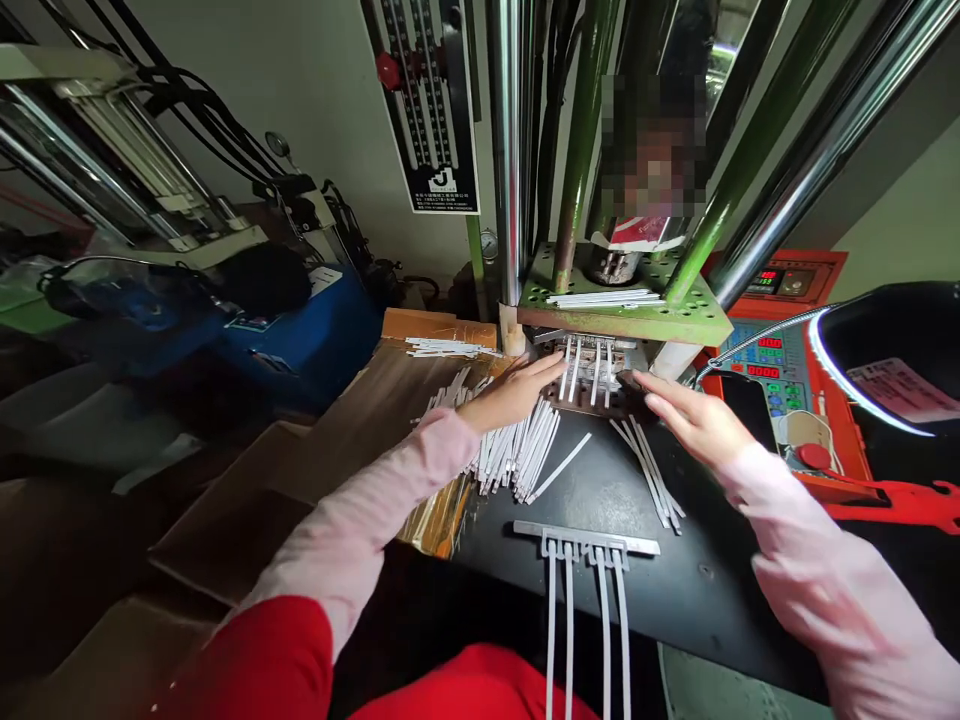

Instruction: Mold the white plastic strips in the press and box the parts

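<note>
My left hand (517, 390) reaches forward, fingers stretched out flat, its tips at the left edge of the mould (592, 375) under the green press plate (622, 315). Several white strips (589, 368) lie in the mould's grooves. My right hand (694, 415) is open too, fingers pointing left at the mould's right side. Below my left hand lies a heap of loose white strips (517, 450). A smaller bundle of strips (651, 470) rests under my right hand. Neither hand holds anything.
A grey comb piece with several long white strips (585, 545) lies on the black table near me. Cardboard boxes (360, 420) sit at the left. An orange control panel (780, 370) and a black lamp (892, 360) stand right. More strips (604, 297) rest on the press plate.
</note>
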The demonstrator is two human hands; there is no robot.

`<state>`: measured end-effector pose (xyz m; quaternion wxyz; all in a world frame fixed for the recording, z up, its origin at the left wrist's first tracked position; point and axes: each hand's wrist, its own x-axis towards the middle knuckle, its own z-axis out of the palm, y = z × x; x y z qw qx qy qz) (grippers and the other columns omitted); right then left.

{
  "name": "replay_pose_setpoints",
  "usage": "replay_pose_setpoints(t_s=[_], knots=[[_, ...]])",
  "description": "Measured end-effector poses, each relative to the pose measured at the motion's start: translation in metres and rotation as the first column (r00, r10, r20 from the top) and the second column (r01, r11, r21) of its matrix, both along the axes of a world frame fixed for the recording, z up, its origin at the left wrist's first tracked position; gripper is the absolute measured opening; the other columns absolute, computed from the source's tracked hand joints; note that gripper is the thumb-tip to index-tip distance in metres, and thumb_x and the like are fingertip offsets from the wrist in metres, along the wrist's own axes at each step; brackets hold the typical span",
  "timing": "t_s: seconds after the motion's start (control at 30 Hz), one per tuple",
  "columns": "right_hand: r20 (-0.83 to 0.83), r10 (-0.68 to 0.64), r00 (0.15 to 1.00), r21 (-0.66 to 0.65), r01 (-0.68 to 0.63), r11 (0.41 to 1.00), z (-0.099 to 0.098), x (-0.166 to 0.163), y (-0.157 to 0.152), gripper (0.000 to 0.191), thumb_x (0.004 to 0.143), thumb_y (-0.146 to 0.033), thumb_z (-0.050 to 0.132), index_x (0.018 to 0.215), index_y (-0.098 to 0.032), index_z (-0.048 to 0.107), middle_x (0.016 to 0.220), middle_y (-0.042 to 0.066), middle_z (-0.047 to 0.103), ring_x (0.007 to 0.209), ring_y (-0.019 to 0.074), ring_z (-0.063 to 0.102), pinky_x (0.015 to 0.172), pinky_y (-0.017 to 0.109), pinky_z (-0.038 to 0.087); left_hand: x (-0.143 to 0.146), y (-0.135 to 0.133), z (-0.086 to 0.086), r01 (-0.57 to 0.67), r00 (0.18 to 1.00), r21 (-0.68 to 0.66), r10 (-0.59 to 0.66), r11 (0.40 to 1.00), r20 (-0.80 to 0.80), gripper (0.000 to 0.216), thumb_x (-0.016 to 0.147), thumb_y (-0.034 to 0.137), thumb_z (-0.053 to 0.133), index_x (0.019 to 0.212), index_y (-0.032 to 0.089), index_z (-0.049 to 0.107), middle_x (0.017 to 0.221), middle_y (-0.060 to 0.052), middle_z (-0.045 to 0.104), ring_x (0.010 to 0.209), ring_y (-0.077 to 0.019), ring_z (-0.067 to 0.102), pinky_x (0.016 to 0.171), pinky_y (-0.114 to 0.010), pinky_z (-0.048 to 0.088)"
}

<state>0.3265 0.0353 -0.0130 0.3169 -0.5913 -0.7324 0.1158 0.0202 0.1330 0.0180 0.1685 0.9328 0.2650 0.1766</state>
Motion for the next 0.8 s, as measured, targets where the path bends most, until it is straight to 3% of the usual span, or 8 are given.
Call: replay_pose_setpoints(t_s=[0.07, 0.17, 0.23, 0.3, 0.4, 0.5, 0.8], knots=[[0.005, -0.010, 1.000, -0.001, 0.010, 1.000, -0.010, 0.011, -0.069, 0.053, 0.096, -0.051, 0.046, 0.145, -0.035, 0.056, 0.145, -0.002, 0.057, 0.136, 0.0295, 0.052, 0.122, 0.051, 0.034, -0.045, -0.048, 0.000, -0.038, 0.998, 0.009, 0.039, 0.999, -0.043, 0.063, 0.095, 0.008, 0.045, 0.155, 0.027, 0.039, 0.163, -0.005, 0.037, 0.150, -0.0178, 0.036, 0.128, -0.039, 0.023], [0.081, -0.052, 0.995, -0.035, 0.055, 0.998, -0.035, 0.018, -0.164, 0.063, 0.092, -0.052, 0.053, 0.153, -0.048, 0.040, 0.149, -0.004, 0.053, 0.136, 0.0320, 0.052, 0.116, 0.054, 0.043, -0.105, -0.120, -0.013, -0.144, 0.972, 0.019, 0.145, 0.989, -0.185, 0.076, 0.093, 0.027, 0.065, 0.159, 0.031, 0.028, 0.163, -0.007, 0.036, 0.150, -0.0220, 0.036, 0.128, -0.044, 0.022], [0.161, -0.059, 0.985, -0.036, 0.066, 0.997, -0.054, 0.013, -0.209, 0.073, 0.087, -0.055, 0.057, 0.156, -0.048, 0.034, 0.150, -0.001, 0.052, 0.134, 0.0350, 0.054, 0.112, 0.058, 0.045, -0.128, -0.159, -0.028, -0.174, 0.942, 0.040, 0.178, 0.984, -0.284, 0.091, 0.086, 0.037, 0.074, 0.161, 0.027, 0.022, 0.164, -0.012, 0.032, 0.152, -0.0266, 0.032, 0.128, -0.051, 0.018], [0.255, -0.078, 0.964, -0.026, 0.088, 0.996, -0.071, 0.002, -0.236, 0.078, 0.085, -0.054, 0.057, 0.158, -0.045, 0.029, 0.154, 0.002, 0.048, 0.137, 0.0384, 0.050, 0.112, 0.063, 0.040, -0.136, -0.185, -0.044, -0.219, 0.910, 0.089, 0.236, 0.972, -0.342, 0.098, 0.083, 0.036, 0.077, 0.162, 0.024, 0.020, 0.165, -0.014, 0.029, 0.153, -0.0296, 0.029, 0.127, -0.056, 0.014], [0.399, -0.135, 0.907, -0.021, 0.156, 0.988, -0.086, -0.014, -0.248, 0.082, 0.087, -0.034, 0.051, 0.161, -0.044, 0.019, 0.163, 0.002, 0.033, 0.144, 0.0394, 0.039, 0.116, 0.066, 0.031, -0.130, -0.203, -0.066, -0.334, 0.856, 0.191, 0.382, 0.923, -0.348, 0.091, 0.084, 0.015, 0.069, 0.161, 0.025, 0.022, 0.165, -0.012, 0.029, 0.154, -0.0290, 0.027, 0.128, -0.057, 0.009], [0.481, -0.169, 0.860, -0.039, 0.214, 0.976, -0.088, -0.021, -0.245, 0.091, 0.084, -0.021, 0.049, 0.162, -0.046, 0.009, 0.164, 0.001, 0.031, 0.145, 0.0348, 0.038, 0.119, 0.060, 0.030, -0.121, -0.205, -0.080, -0.412, 0.832, 0.252, 0.475, 0.875, -0.288, 0.090, 0.081, 0.000, 0.055, 0.161, 0.026, 0.024, 0.165, -0.008, 0.030, 0.154, -0.0261, 0.028, 0.130, -0.052, 0.007], [0.516, -0.196, 0.834, -0.003, 0.231, 0.973, -0.081, -0.023, -0.244, 0.092, 0.085, -0.020, 0.052, 0.163, -0.043, 0.009, 0.163, 0.003, 0.031, 0.145, 0.0336, 0.037, 0.121, 0.056, 0.030, -0.120, -0.204, -0.087, -0.439, 0.843, 0.288, 0.501, 0.851, -0.196, 0.093, 0.074, -0.005, 0.046, 0.160, 0.025, 0.030, 0.165, -0.007, 0.031, 0.154, -0.0262, 0.028, 0.129, -0.053, 0.009]])
